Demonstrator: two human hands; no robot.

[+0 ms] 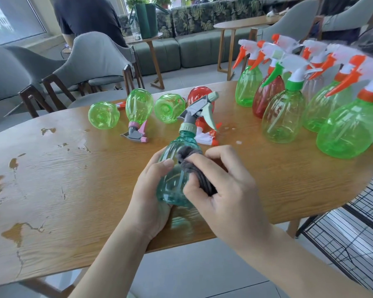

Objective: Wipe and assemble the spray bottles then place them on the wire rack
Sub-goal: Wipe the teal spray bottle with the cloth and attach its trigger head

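Left hand (151, 190) wrapped round the teal spray bottle (177, 168) above the table's (73, 179) near edge; right hand (222, 181) pinching the grey cloth (194, 168) against its shoulder. Best rubbed all round, turning steadily; underside probably unwiped, hidden here. Wire rack (342, 233) right.

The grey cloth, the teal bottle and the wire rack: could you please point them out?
grey cloth (199, 176): head view, its folded middle.
teal bottle (172, 186): head view, its lower body.
wire rack (342, 231): head view, its shelf grid.
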